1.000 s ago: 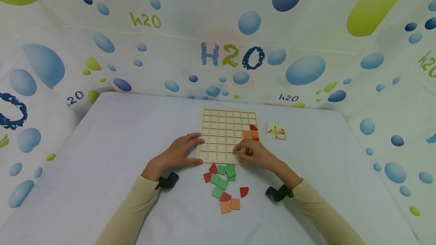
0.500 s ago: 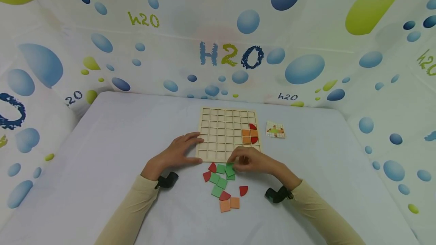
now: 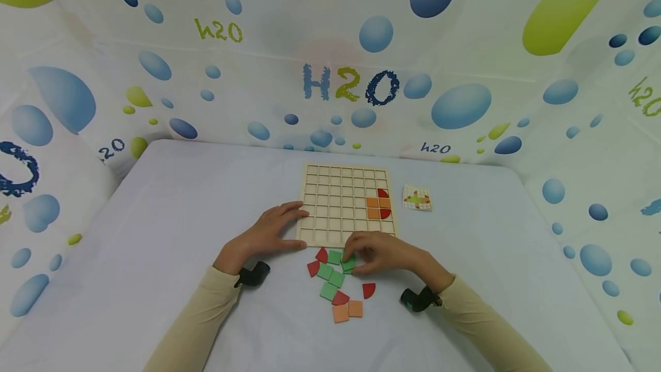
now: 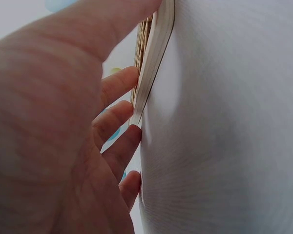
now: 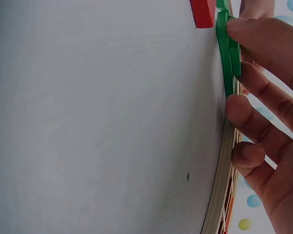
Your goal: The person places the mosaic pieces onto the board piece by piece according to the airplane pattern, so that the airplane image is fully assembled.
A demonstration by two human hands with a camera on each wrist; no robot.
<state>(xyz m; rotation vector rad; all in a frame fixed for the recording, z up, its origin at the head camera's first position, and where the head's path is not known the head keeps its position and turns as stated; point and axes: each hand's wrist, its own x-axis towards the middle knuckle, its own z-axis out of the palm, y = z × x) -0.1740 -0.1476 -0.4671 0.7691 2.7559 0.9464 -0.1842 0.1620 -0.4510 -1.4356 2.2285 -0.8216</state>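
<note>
A wooden grid board (image 3: 322,200) lies on the table. Its right side carries three orange squares (image 3: 373,203) and two red quarter-circle tiles (image 3: 385,213). My left hand (image 3: 264,231) rests at the board's left edge, thumb and fingers spread; in the left wrist view its fingers (image 4: 118,80) touch the side of the board. Just past the front edge, my right hand (image 3: 387,252) pinches a green square tile (image 5: 234,51) between thumb and fingertip. Another green tile (image 5: 224,58) lies right under it in the right wrist view.
Several loose green tiles (image 3: 337,279) lie before the board. Among them are red quarter-circles (image 3: 369,290) and two light orange squares (image 3: 341,313). A small pattern card (image 3: 417,198) lies right of the board. A printed curtain (image 3: 279,27) stands behind the table.
My right hand has come from the board's front right down to the green tiles and taken hold of one. The red tile it had covered now shows. The left hand stays put.
</note>
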